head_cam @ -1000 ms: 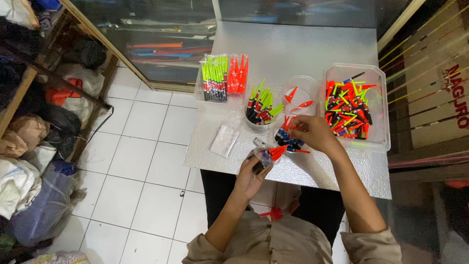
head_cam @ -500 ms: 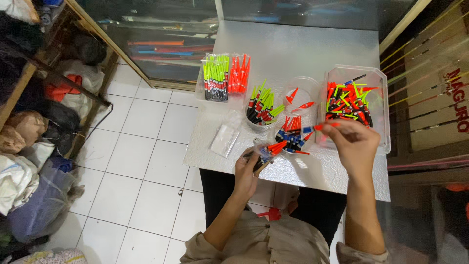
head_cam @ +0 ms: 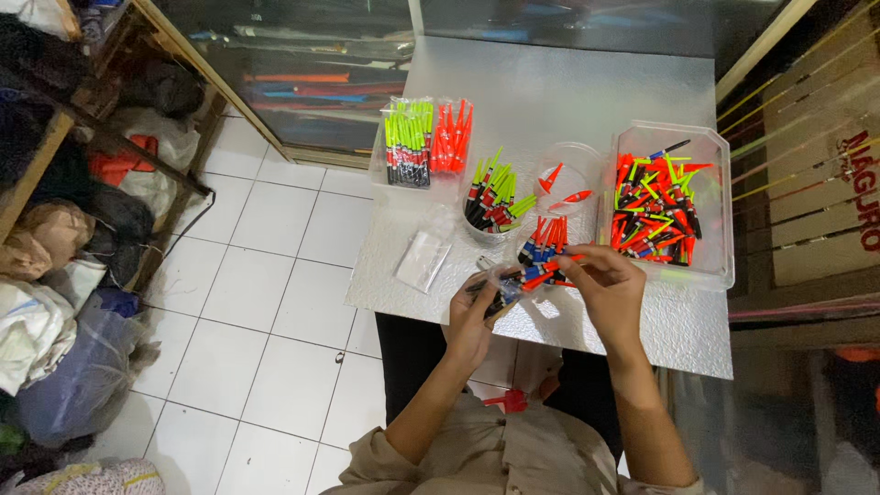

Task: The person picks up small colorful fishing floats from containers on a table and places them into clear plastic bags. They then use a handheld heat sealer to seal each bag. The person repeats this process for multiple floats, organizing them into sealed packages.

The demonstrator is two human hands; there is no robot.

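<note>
Head view, looking straight down — the left hand (head_cam: pixel 472 316) is clamped around a small clear bag (head_cam: pixel 504 284) of floats at the near edge of the silver table (head_cam: pixel 568 92). The right hand (head_cam: pixel 610 289) pinches an orange-and-blue float (head_cam: pixel 548 272), its tip meeting the bag's mouth, so the hands sit close together. At twelve o'clock from the bag, a round cup (head_cam: pixel 490 202) of green-tipped floats; at two o'clock, the clear tray (head_cam: pixel 674 206) heaped with orange ones. Flat empty bags (head_cam: pixel 423 259) lie at nine o'clock.
</note>
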